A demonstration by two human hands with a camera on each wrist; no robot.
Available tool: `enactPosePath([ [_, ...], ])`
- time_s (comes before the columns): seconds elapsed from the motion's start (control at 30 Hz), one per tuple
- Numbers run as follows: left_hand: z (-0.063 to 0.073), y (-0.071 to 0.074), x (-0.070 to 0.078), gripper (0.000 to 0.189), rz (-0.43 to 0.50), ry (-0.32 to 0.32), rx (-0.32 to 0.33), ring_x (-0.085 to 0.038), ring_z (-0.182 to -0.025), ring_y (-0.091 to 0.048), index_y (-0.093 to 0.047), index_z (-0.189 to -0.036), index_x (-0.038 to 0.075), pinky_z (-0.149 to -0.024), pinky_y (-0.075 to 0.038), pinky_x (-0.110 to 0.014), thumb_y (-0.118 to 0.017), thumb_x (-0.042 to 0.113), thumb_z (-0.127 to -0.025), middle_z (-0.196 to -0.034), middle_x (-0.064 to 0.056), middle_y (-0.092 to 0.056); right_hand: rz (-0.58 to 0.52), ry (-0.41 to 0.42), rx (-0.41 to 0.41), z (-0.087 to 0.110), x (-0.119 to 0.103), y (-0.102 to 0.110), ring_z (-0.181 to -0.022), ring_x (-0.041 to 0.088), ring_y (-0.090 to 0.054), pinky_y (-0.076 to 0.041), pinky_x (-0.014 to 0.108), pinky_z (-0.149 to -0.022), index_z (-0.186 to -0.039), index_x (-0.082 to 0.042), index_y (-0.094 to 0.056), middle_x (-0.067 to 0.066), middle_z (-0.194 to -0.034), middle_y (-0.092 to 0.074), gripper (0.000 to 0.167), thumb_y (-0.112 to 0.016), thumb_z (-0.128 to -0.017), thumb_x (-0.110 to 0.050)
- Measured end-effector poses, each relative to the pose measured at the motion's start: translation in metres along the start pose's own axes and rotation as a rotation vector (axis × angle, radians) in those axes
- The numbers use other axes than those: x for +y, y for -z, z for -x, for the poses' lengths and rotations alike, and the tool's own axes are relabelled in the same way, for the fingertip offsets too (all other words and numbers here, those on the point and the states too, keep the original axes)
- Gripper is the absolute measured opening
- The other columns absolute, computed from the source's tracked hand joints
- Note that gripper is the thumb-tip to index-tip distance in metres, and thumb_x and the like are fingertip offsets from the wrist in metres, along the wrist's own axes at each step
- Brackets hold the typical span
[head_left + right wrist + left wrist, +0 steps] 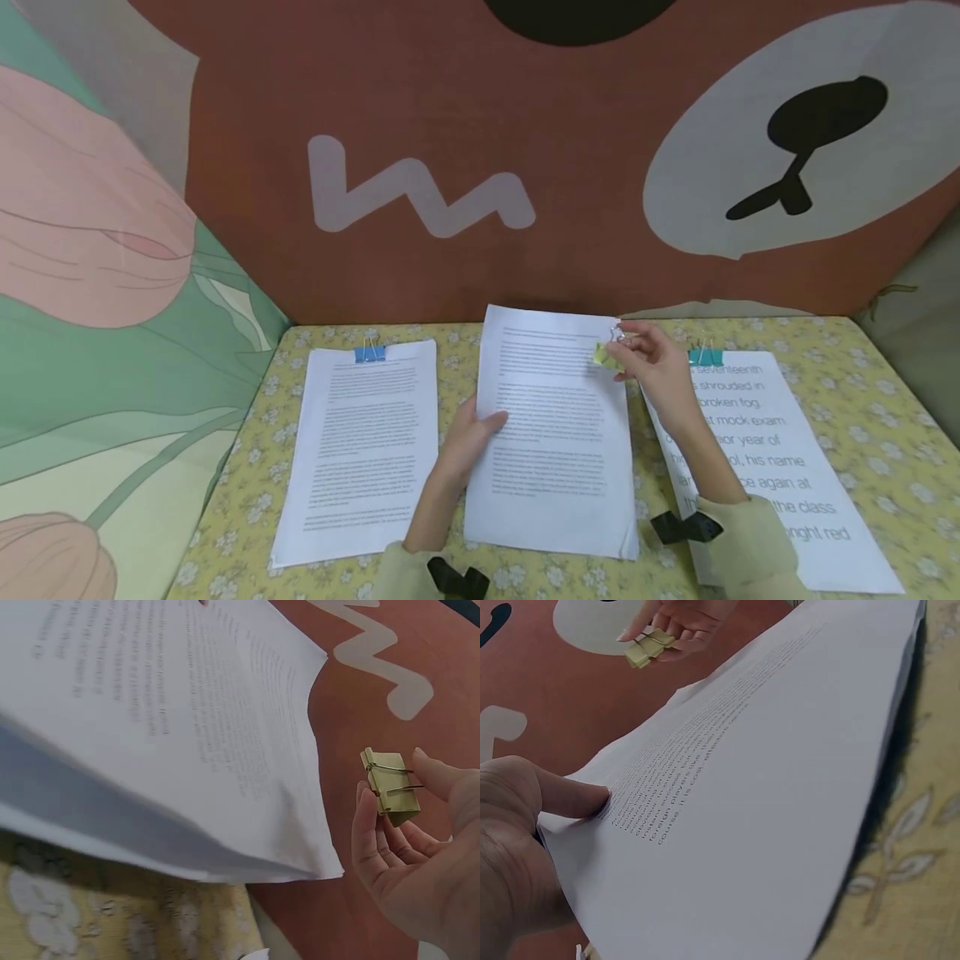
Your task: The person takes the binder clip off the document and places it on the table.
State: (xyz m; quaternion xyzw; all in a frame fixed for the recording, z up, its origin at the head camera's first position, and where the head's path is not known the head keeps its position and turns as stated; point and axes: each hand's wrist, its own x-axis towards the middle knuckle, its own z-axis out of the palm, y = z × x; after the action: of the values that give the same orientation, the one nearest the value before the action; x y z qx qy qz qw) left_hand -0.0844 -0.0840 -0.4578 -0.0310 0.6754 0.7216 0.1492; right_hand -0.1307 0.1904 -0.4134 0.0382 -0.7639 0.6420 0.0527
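Note:
In the head view a stack of printed paper (555, 417) is raised off the table at its upper part, tilted toward me. My left hand (467, 437) grips its left edge, thumb (577, 796) lying over the top sheet and the other fingers behind. A yellow binder clip (393, 784) is held between the thumb and fingers of my right hand (660, 367), by the stack's upper right corner. From the right wrist view, the clip is apart from the paper, its silver wire handles folded along its body.
On the left lies another printed stack (367, 467) with a blue binder clip (370, 354) on its top edge. At right, a large-print stack (795, 500) bears a teal binder clip (707, 358), partly under my right forearm. A floral cloth (225, 517) covers the table; a brown patterned backdrop (420, 275) stands behind.

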Motion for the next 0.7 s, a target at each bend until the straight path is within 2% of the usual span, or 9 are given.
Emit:
enactPosePath([
  [0.2, -0.001, 0.000, -0.002, 0.060, -0.002, 0.025, 0.021, -0.029, -0.126, -0.062, -0.042, -0.158, 0.010, -0.116, -0.039, -0.052, -0.053, 0.007, -0.099, -0.142, -0.011, -0.061, -0.003, -0.084, 0.018, 0.006, 0.011, -0.001, -0.085, 0.007, -0.066, -0.060, 0.029, -0.070, -0.138, 0.005, -0.054, -0.006, -0.096, -0.066, 0.051, -0.070, -0.101, -0.026],
  [0.5, -0.002, 0.002, -0.005, 0.058, 0.010, 0.055, 0.038, -0.029, -0.120, -0.066, -0.042, -0.157, 0.009, -0.109, -0.047, -0.047, -0.052, 0.006, -0.100, -0.137, -0.012, -0.065, 0.009, -0.181, 0.033, 0.013, 0.023, -0.003, -0.082, 0.007, -0.064, -0.060, 0.031, -0.071, -0.140, 0.005, -0.054, -0.006, -0.094, -0.066, 0.050, -0.069, -0.102, -0.024],
  [0.7, -0.003, 0.002, -0.006, 0.059, -0.001, 0.068, 0.055, -0.030, -0.121, -0.065, -0.041, -0.158, 0.007, -0.111, -0.045, -0.049, -0.052, 0.006, -0.100, -0.138, -0.013, -0.063, 0.042, -0.216, 0.010, 0.014, 0.031, -0.002, -0.082, 0.008, -0.064, -0.060, 0.031, -0.072, -0.141, 0.005, -0.053, -0.003, -0.096, -0.069, 0.052, -0.070, -0.102, -0.025],
])
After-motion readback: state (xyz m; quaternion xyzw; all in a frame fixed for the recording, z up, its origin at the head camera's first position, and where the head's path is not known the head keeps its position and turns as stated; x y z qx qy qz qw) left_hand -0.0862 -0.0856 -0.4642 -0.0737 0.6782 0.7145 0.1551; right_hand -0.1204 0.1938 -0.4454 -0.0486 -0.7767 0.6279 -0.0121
